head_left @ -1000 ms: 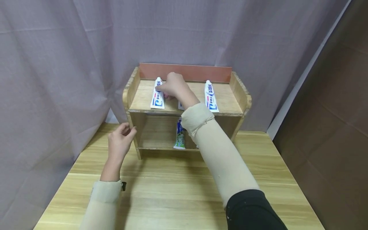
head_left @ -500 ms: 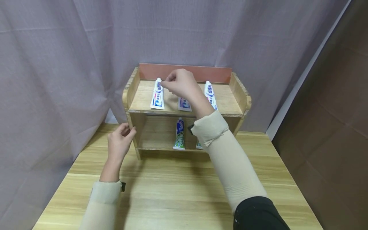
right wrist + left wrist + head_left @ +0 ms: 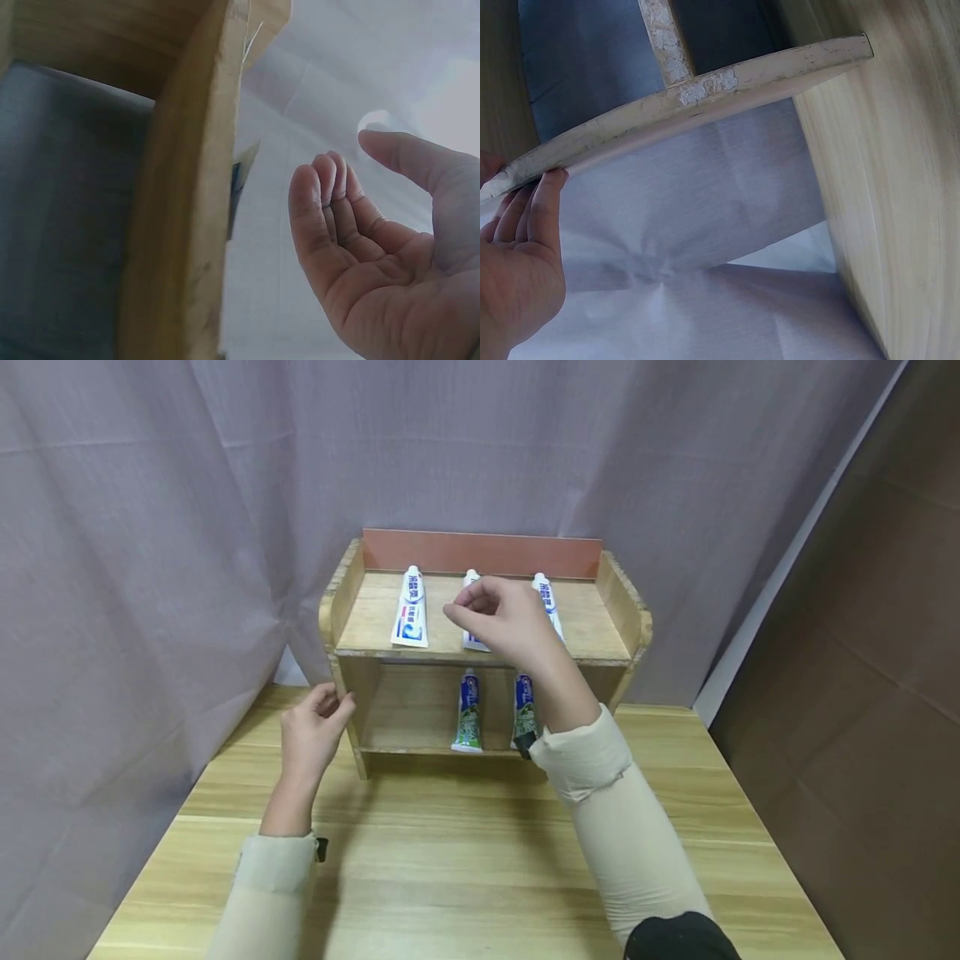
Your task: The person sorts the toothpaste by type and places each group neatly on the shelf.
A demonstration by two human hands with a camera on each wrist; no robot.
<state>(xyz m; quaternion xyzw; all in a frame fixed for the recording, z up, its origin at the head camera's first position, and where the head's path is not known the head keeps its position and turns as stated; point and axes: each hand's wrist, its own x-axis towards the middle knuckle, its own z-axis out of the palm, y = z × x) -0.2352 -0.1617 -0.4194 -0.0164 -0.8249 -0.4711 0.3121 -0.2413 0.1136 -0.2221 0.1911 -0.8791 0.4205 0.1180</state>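
Observation:
My left hand pinches the front edge of the left side panel of a small wooden shelf. In the left wrist view the fingers lie against one face of the panel, with the thumb round the other. Holding nothing, my right hand hovers in front of the upper board; the right wrist view shows its thumb apart from loosely bent fingers. On the upper board lie a left white toothpaste tube, a middle one and a right one, the latter two partly hidden by the right hand.
Two blue-green toothpaste tubes, a left one and a right one, rest on the lower board. The shelf stands on a wood-grain table, before a grey curtain. A brown panel borders the right side.
My right hand has drawn back from the left white tube, moving right and toward me, its grip released. The middle white tube and the right blue-green tube have come into view. My left hand stays put.

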